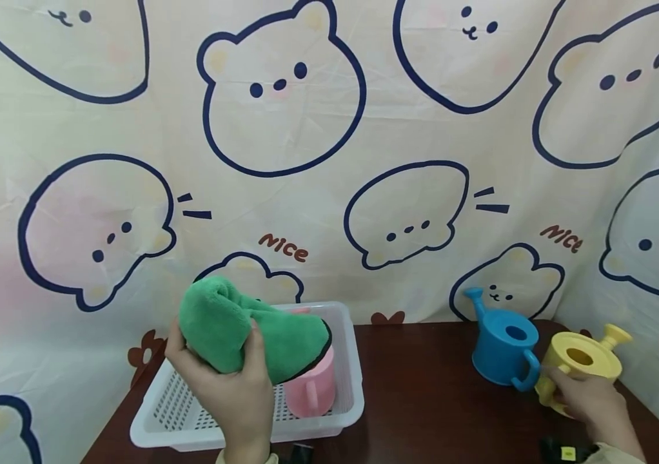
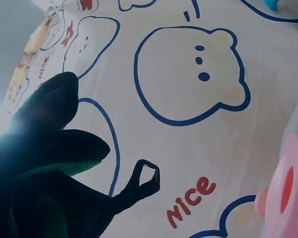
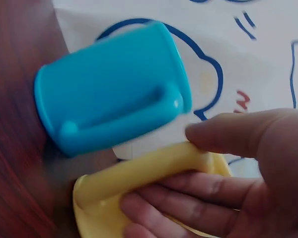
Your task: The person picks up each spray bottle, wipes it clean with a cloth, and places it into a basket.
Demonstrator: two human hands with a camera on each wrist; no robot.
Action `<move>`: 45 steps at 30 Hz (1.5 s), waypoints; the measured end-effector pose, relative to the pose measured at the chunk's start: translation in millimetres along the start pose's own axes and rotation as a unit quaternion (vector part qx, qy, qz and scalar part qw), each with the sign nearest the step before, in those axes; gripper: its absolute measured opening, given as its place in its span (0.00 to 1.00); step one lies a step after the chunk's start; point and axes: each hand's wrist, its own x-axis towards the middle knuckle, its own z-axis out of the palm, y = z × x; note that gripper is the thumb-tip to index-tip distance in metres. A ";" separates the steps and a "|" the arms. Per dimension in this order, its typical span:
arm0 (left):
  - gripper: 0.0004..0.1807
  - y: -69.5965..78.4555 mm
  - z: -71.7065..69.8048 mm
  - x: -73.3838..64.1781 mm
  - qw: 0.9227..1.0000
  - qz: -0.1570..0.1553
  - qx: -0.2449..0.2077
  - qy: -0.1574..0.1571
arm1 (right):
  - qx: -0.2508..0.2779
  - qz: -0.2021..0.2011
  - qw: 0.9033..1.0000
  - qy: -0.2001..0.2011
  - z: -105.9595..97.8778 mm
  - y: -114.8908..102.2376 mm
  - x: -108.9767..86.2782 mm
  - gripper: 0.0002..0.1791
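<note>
The left hand [image 1: 239, 396] grips a green plush piece [image 1: 291, 335] over a white basket [image 1: 355, 386] holding a pink watering can [image 1: 311, 392] — the right hand [image 1: 593, 399], fingers [image 3: 191, 204] round the handle [image 3: 139, 173], holds a yellow watering can [image 1: 601, 361] beside a blue watering can [image 1: 502, 348] on the desk [image 1: 422, 393].

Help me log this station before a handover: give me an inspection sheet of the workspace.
Surface: dark brown tabletop, white basket on it.
Job's things: green plush item, held up, hiding part of the basket in the head view; yellow watering can, upright.
Clutter: pink can in the basket; blue watering can beside the yellow one.
Hands: left hand grips the plush; right hand holds the yellow can's handle.
Cables: nothing seen.
Surroundings: pale backdrop with bear drawings.
</note>
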 end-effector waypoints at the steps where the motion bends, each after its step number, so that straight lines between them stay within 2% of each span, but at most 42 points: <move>1: 0.44 -0.3 -0.4 -0.1 1.000 -0.003 0.002 -0.001 | 0.019 0.016 1.000 0.007 -1.1 2.0 0.9 0.35; 5: 0.45 -3.2 -1.5 -1.1 1.000 -0.019 0.012 -0.001 | 0.087 0.068 0.994 0.027 -6.8 7.6 3.3 0.36; 7: 0.45 -4.4 -1.3 -1.4 0.999 -0.030 0.011 -0.001 | 0.128 0.079 0.988 0.039 -9.1 8.3 3.5 0.35; 12: 0.45 -7.6 2.3 -1.5 0.999 -0.041 0.006 -0.013 | 0.176 0.061 0.975 0.123 -12.6 0.5 -2.7 0.32; 15: 0.44 -9.5 5.4 -1.6 0.999 -0.035 0.015 -0.019 | 0.201 0.028 0.957 0.207 -15.4 -12.8 -12.8 0.29; 17: 0.44 -10.4 6.0 -2.9 0.999 -0.036 0.017 -0.018 | 0.234 -0.011 0.935 0.267 -18.9 -23.9 -23.3 0.25; 18: 0.44 -10.8 6.4 -3.4 0.999 -0.035 0.018 -0.017 | 0.257 -0.034 0.920 0.293 -20.4 -30.0 -29.4 0.22; 19: 0.44 -11.2 6.7 -3.8 0.999 -0.035 0.017 -0.018 | 0.283 -0.063 0.904 0.315 -22.1 -35.8 -35.2 0.21; 21: 0.45 -11.3 8.0 -4.5 0.999 -0.037 0.005 -0.025 | 0.355 -0.117 0.865 0.334 -24.8 -47.2 -47.6 0.18; 23: 0.46 -10.7 9.4 -5.3 0.999 -0.037 -0.003 -0.038 | 0.432 -0.164 0.824 0.328 -25.8 -59.0 -59.5 0.18; 25: 0.49 -9.1 10.4 -6.8 0.997 -0.048 -0.012 -0.064 | 0.497 -0.190 0.790 0.305 -25.5 -70.8 -70.7 0.18; 26: 0.51 -8.4 11.2 -8.1 0.995 -0.056 -0.014 -0.082 | 0.522 -0.195 0.778 0.290 -24.5 -76.8 -75.7 0.19; 28: 0.52 -8.1 12.9 -12.3 0.990 -0.066 -0.002 -0.124 | 0.548 -0.204 0.766 0.265 -20.5 -89.3 -84.9 0.21; 31: 0.49 -11.9 17.0 -18.8 0.979 -0.046 0.022 -0.195 | 0.576 -0.219 0.757 0.219 -9.1 -107.6 -97.9 0.23; 34: 0.44 -18.3 21.6 -25.0 0.968 0.017 0.060 -0.243 | 0.583 -0.242 0.757 0.171 7.5 -123.2 -109.2 0.29; 36: 0.43 -21.2 24.0 -28.9 0.959 0.049 0.075 -0.267 | 0.573 -0.253 0.766 0.142 19.2 -130.8 -116.2 0.33; 37: 0.44 -22.2 25.1 -31.1 0.956 0.055 0.081 -0.277 | 0.560 -0.257 0.777 0.132 25.0 -134.0 -119.3 0.34; 39: 0.45 -23.2 27.1 -35.9 0.949 0.056 0.096 -0.295 | 0.532 -0.258 0.797 0.121 35.2 -138.0 -124.6 0.36; 41: 0.46 -23.9 29.6 -39.8 0.944 0.054 0.097 -0.309 | 0.513 -0.256 0.813 0.105 43.3 -140.4 -129.1 0.36; 43: 0.46 -24.4 32.3 -42.6 0.942 0.055 0.102 -0.316 | 0.503 -0.261 0.819 0.089 49.0 -142.3 -132.1 0.36; 45: 0.45 -25.4 34.8 -43.8 0.940 0.068 0.100 -0.319 | 0.501 -0.270 0.819 0.071 52.9 -143.6 -134.0 0.35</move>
